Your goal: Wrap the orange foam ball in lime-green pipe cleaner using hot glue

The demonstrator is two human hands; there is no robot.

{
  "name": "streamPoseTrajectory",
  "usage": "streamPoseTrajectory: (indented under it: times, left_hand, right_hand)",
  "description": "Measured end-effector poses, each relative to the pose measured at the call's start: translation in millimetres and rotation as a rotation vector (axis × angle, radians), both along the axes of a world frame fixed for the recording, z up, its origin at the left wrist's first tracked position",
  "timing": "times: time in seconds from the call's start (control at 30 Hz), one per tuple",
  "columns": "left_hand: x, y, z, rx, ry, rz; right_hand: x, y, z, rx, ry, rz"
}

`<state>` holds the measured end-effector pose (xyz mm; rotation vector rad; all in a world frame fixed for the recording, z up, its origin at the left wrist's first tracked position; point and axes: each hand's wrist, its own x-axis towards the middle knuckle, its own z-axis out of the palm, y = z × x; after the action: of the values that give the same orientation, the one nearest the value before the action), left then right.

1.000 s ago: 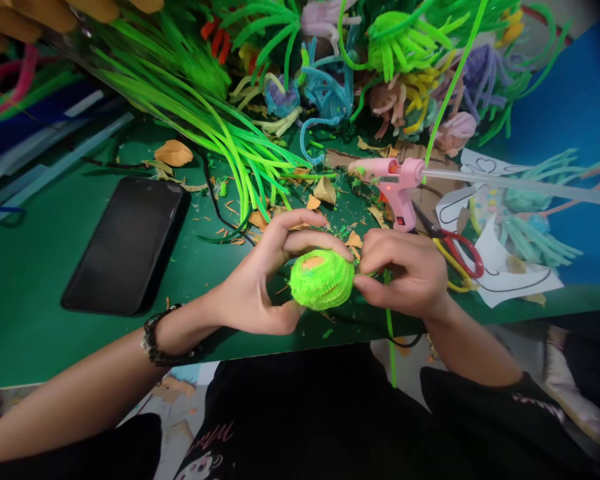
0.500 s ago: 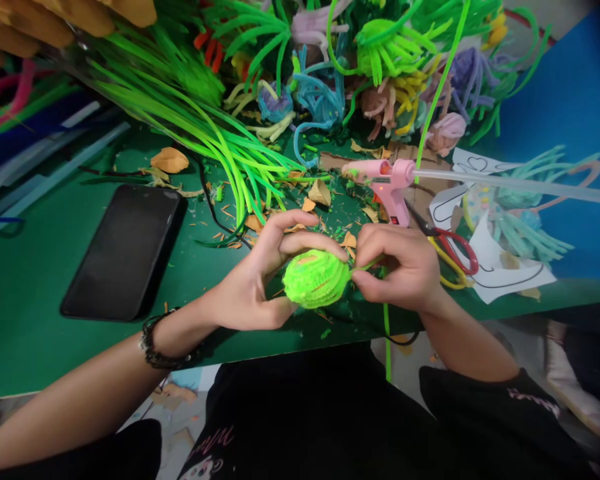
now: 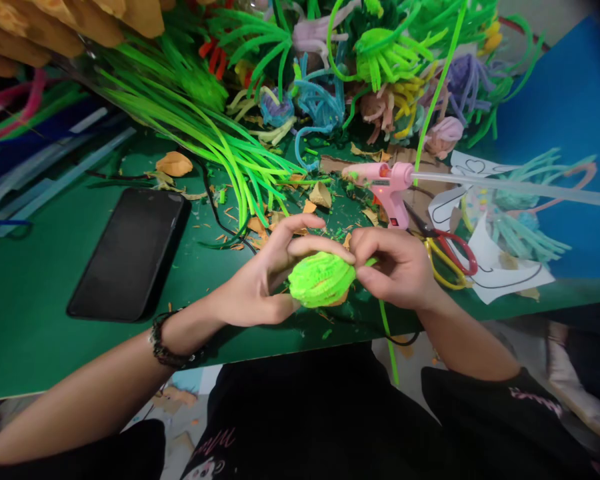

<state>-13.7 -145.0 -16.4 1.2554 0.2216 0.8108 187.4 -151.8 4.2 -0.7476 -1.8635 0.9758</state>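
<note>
A neon-green ball of wound pipe cleaner sits between both hands above the front edge of the green table. My left hand cups it from the left, thumb below and fingers curled over the top. My right hand pinches the loose green pipe cleaner strand right beside the ball; the strand's tail hangs down past the table edge.
A black phone lies face up at left. A pink glue gun stands behind my right hand, with red-handled scissors and white paper cutouts to its right. Green pipe cleaner bundles and pipe-cleaner flowers crowd the back. Orange scraps litter the middle.
The ball has turned slightly in my left hand, hiding its orange core. My right hand has drawn in closer to the ball with the strand.
</note>
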Motion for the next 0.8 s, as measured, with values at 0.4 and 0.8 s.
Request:
streamPoseTrajectory:
  times: [0.4, 0.8]
  left_hand:
    - [-12, 11, -5.0, 0.055, 0.078, -0.049]
    - [-13, 9, 1.9, 0.428, 0.524, -0.034]
  right_hand:
    - [6, 4, 1.7, 0.003, 0.039, -0.021]
    - [4, 2, 3.8, 0.314, -0.261, 0.076]
